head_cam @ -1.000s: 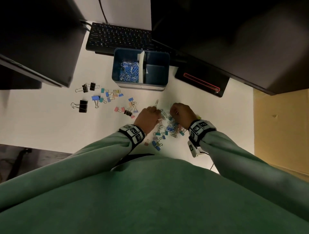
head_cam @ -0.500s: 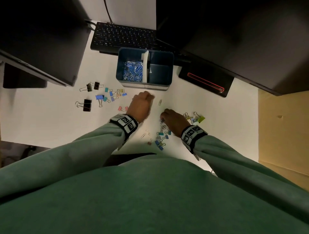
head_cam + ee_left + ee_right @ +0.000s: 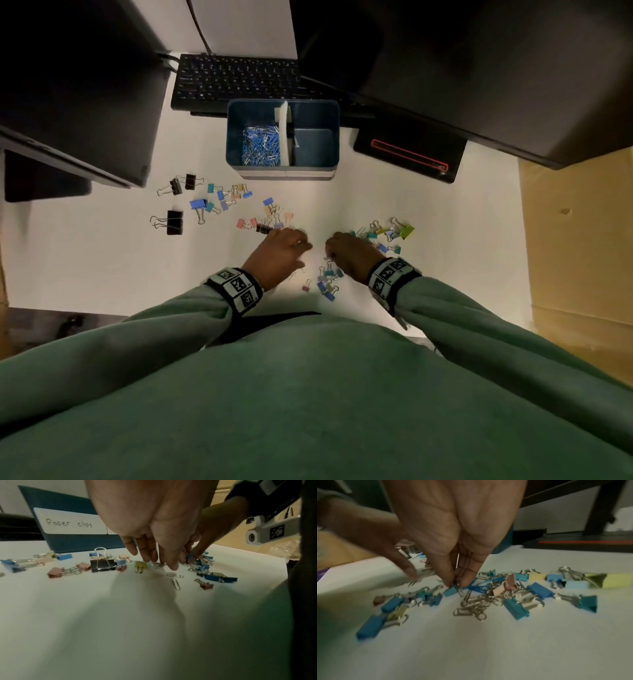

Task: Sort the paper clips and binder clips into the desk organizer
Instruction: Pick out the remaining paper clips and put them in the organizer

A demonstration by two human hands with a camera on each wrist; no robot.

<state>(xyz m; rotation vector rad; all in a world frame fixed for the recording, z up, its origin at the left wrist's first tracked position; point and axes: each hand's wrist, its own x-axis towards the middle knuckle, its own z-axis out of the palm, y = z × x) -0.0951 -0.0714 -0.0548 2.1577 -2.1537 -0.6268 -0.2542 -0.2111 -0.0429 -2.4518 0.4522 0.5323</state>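
The blue desk organizer (image 3: 239,171) stands at the back centre; its left compartment holds blue and silver paper clips (image 3: 260,144) and its front label (image 3: 72,523) reads "Paper clips". Coloured and black binder clips (image 3: 239,205) lie scattered to the left, and more binder clips (image 3: 387,234) to the right. My right hand (image 3: 330,251) (image 3: 456,584) pinches silver paper clips at a mixed pile (image 3: 488,597). My left hand (image 3: 305,245) (image 3: 163,562) points straight fingers down at the table beside loose paper clips (image 3: 175,583), holding nothing I can see.
A black keyboard (image 3: 236,78) lies behind the organizer, with dark monitors at the left (image 3: 68,85) and right (image 3: 479,68). A black device with a red outline (image 3: 407,154) sits right of the organizer. Cardboard (image 3: 575,240) borders the white table on the right.
My left hand reached up to the organizer's front half a second ago and has come back down beside the pile. My right hand has stayed on the pile.
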